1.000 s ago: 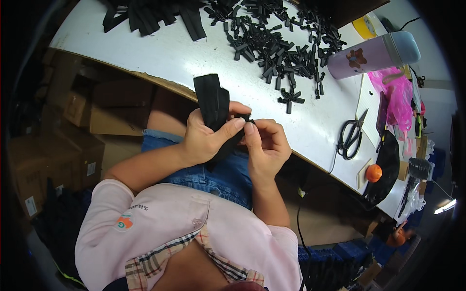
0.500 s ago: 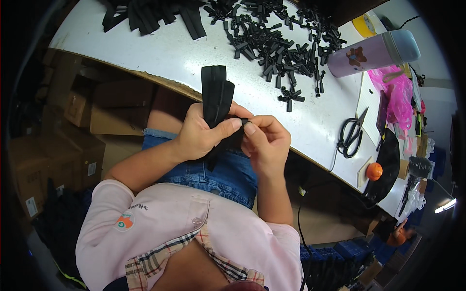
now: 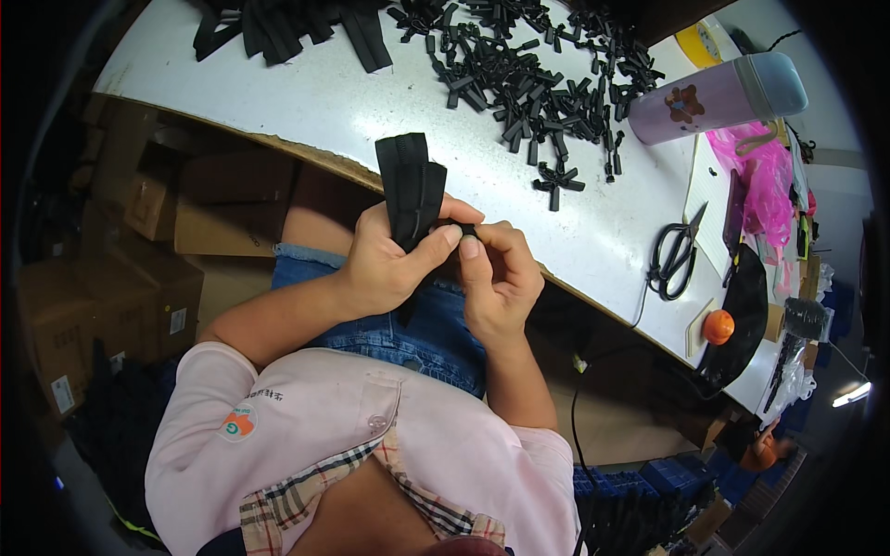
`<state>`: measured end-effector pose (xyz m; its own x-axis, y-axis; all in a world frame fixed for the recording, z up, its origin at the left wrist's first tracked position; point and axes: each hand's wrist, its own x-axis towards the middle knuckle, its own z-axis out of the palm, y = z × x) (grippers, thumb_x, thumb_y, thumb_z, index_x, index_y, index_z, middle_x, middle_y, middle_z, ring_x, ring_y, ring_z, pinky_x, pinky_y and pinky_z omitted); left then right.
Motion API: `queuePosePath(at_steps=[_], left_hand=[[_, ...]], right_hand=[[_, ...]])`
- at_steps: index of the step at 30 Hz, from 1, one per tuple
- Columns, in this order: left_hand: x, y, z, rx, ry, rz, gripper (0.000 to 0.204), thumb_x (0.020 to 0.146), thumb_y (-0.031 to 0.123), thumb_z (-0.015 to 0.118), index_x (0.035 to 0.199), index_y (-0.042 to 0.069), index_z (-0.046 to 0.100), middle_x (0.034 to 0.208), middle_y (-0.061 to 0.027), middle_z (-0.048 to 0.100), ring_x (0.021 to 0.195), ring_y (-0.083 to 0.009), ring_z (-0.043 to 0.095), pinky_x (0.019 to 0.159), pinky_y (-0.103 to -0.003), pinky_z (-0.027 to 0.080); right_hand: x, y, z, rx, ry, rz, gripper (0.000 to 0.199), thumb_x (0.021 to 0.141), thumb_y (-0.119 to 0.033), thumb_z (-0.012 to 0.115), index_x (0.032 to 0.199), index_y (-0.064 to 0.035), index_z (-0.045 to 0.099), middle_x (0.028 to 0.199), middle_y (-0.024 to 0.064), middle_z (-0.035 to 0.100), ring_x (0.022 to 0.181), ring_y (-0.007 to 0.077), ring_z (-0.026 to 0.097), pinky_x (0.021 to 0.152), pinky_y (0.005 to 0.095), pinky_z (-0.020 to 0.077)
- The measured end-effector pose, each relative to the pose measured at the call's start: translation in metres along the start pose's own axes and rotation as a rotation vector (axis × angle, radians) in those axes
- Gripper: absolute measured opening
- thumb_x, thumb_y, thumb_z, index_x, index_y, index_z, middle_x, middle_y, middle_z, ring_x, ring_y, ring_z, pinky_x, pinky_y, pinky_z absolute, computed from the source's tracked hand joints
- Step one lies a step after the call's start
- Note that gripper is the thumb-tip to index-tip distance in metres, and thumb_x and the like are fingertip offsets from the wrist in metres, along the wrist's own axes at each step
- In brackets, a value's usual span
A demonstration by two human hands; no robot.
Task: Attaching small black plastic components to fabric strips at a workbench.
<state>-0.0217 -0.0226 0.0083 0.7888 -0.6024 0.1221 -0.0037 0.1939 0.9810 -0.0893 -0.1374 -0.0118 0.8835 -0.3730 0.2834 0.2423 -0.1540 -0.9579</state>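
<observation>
Black strips [image 3: 413, 196] are partly hidden behind the left hand [image 3: 382, 266].

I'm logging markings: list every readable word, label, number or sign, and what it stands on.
Pale pink fabric shirt: dark characters and a round white-and-orange badge with lettering, left unquoted.
White rectangular labels on brown cardboard boxes: too small to read.
Round yellow roll: dark marks, too small to read.
Lilac cylindrical bottle: bear picture, no readable words.
</observation>
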Motion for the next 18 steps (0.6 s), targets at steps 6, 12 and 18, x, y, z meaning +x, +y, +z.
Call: queuePosePath(at_steps=[6,12,18], left_hand=[[0.003,0.001,-0.007,0.005,-0.095,0.011,0.017,0.081,0.004,0.049,0.096,-0.003,0.054,0.077,-0.0050,0.057,0.065,-0.0073,0.053,0.058,-0.020,0.045],[0.003,-0.009,-0.008,0.010,-0.114,0.132,0.019,0.082,0.007,0.053,0.098,-0.003,0.054,0.074,-0.0030,0.055,0.065,-0.0067,0.052,0.058,-0.019,0.044],[-0.002,0.001,-0.014,-0.086,-0.088,-0.081,0.014,0.082,0.009,0.054,0.091,-0.001,0.056,0.074,-0.0025,0.054,0.065,-0.0058,0.048,0.060,-0.018,0.040]], right_hand=[[-0.001,-0.003,-0.005,0.460,-0.066,0.345,0.010,0.083,-0.009,0.052,0.086,0.0000,0.049,0.065,0.0020,0.048,0.047,0.0037,0.039,0.041,0.0160,0.0313],[-0.002,-0.005,-0.004,0.561,-0.059,0.435,0.011,0.084,-0.011,0.051,0.086,-0.0002,0.049,0.066,0.0033,0.050,0.047,0.0042,0.040,0.041,0.0168,0.0320],[0.006,0.005,-0.005,-0.222,-0.021,-0.366,0.008,0.076,0.000,0.056,0.083,0.0015,0.053,0.067,0.0044,0.052,0.050,0.0062,0.044,0.043,0.0182,0.0348]])
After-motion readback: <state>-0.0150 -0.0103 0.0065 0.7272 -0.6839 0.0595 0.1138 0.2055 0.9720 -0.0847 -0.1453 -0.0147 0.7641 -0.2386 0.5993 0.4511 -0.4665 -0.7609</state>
